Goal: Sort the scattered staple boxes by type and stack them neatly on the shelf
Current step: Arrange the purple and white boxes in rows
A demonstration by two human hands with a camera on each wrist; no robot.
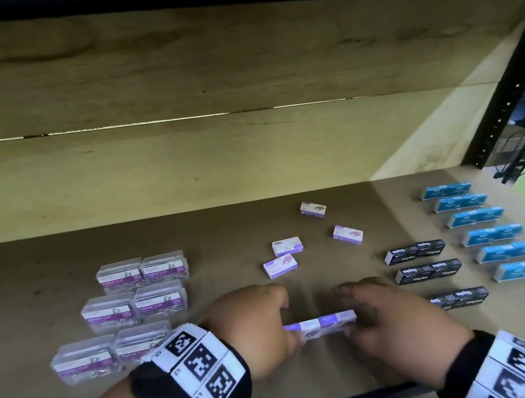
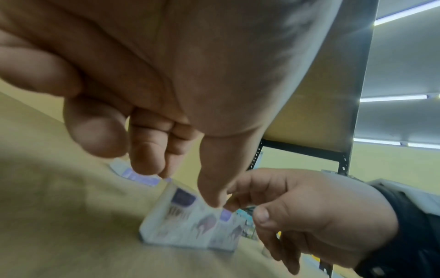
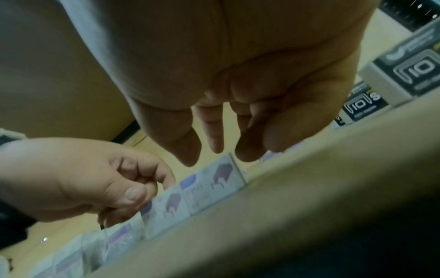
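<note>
- Far left on the shelf (image 1: 44, 263), clear paper clip boxes (image 1: 136, 295) sit in pairs, three rows running near to far.
- The left hand (image 1: 255, 328) is down at the near edge, its fingers (image 2: 147, 150) curled, thumb and fingertips pinching the left end of the purple pair (image 1: 319, 325).
- That purple pair is two purple-and-white staple boxes standing on edge, end to end, touching, right between both hands.
- Just beyond them lie four loose purple boxes (image 1: 280, 265), scattered and apart from one another, at odd angles.
- The right hand (image 1: 396, 318) is at the pair's right end, fingers (image 3: 214, 131) hanging loosely extended over it; whether they actually touch the box, cannot tell through the blur.
- Right of that hand, three rows of black staple boxes (image 1: 415, 251), the nearest partly hidden behind the right wrist.
- Far right, six rows of blue staple boxes (image 1: 492, 234) step back towards the black upright (image 1: 509, 90).
</note>
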